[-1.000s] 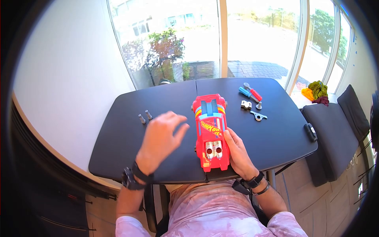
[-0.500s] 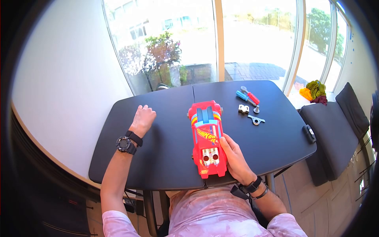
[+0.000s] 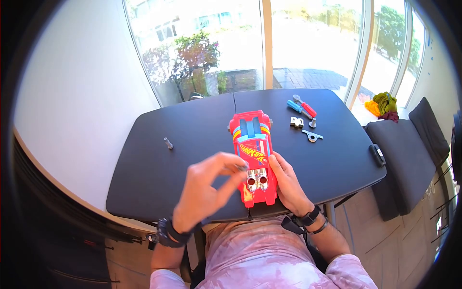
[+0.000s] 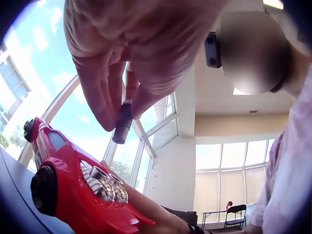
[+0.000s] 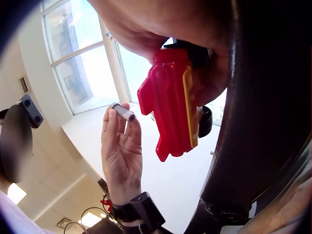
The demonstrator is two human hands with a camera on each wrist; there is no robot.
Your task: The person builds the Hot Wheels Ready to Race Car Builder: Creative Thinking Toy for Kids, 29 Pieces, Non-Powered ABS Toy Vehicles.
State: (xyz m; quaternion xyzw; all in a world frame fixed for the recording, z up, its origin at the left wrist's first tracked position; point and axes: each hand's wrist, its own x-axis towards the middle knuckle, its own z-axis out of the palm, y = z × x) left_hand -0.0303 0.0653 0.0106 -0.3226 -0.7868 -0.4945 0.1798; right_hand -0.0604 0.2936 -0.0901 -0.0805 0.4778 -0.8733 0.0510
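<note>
My right hand [image 3: 288, 185] grips the side of a red toy car [image 3: 250, 149], thumb along its top. The car has yellow lettering and a chrome engine, which faces my body. Just above the engine is my left hand [image 3: 202, 188], pinching a small grey toy bolt [image 4: 124, 126] between thumb and fingertips. In the right wrist view, the bolt [image 5: 123, 111] is held apart from the car's red end [image 5: 170, 102]. A similar grey bolt [image 3: 168, 143] stands on the table's left side.
On the black table [image 3: 202, 120], a blue-handled screwdriver [image 3: 297, 107] and a red-handled tool [image 3: 307, 107] lie at the back right. Nearby are a silver block [image 3: 297, 122], another grey bolt [image 3: 313, 123] and a grey bracket [image 3: 313, 136]. A dark device [image 3: 377, 155] sits at the right edge.
My left hand reached to the table's left side and came back to the car with one of the two grey bolts. My right hand has kept its grip on the car.
</note>
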